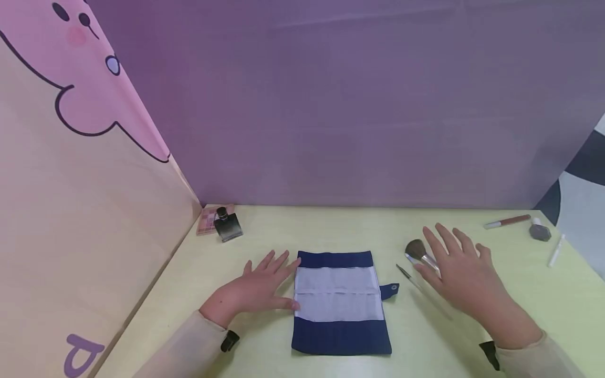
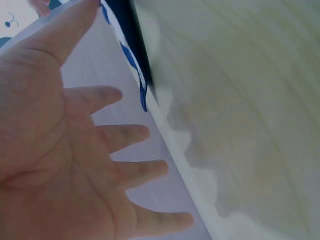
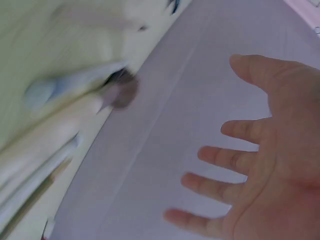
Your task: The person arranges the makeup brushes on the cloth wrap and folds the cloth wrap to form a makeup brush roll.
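Note:
A navy and white fabric roll (image 1: 339,307) lies unfolded on the table, its snap tab (image 1: 389,291) pointing right. My left hand (image 1: 255,290) is at the roll's left edge, fingers spread, thumb and index tips at the border. In the left wrist view the palm of the left hand (image 2: 65,145) holds nothing, and the roll (image 2: 131,52) shows edge-on. My right hand (image 1: 465,275) hovers with fingers spread over a fluffy makeup brush (image 1: 417,249) and a thin brush (image 1: 407,274), partly hiding the fluffy one. Several brush handles (image 3: 55,122) look blurred in the right wrist view.
Back left, a dark square perfume bottle (image 1: 228,228) stands by a pink checked palette (image 1: 206,221). Toward the right edge lie a reddish-brown tube (image 1: 512,220), a small grey bottle (image 1: 540,232) and a thin white stick (image 1: 556,250). A purple cloth wall (image 1: 350,115) rises behind the table.

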`<state>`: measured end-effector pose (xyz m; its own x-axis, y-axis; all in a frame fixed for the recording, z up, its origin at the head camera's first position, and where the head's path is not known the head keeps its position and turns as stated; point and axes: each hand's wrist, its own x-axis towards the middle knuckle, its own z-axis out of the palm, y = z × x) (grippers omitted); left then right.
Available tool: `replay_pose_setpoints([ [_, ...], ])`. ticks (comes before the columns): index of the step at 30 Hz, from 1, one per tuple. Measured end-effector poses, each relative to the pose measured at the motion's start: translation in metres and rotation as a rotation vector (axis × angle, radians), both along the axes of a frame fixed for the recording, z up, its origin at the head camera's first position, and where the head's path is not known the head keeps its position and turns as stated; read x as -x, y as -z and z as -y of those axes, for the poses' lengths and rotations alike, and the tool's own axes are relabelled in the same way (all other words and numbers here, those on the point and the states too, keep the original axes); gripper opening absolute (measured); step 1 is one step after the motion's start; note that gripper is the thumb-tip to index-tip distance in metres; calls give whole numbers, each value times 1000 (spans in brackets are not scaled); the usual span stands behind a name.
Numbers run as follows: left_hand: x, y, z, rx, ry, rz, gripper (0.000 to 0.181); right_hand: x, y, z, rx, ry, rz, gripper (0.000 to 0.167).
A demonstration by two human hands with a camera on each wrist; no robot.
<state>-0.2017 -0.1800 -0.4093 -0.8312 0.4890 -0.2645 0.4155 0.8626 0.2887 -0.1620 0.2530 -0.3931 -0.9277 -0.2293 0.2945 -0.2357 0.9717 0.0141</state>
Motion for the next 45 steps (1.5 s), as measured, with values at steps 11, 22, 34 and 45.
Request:
replay_pose_setpoints([
  [11, 1, 3, -7, 57, -49, 63, 97, 14, -3, 27, 394, -165, 194, 58],
  [22, 4, 5, -7, 63, -54, 61, 97, 30, 12, 13, 569, -178, 449, 54],
  [34, 2, 5, -9, 68, -78, 65, 98, 26, 15, 0, 559, -164, 496, 54],
  [45, 2, 5, -9, 72, -75, 64, 97, 24, 23, -6, 550, -161, 532, 54],
])
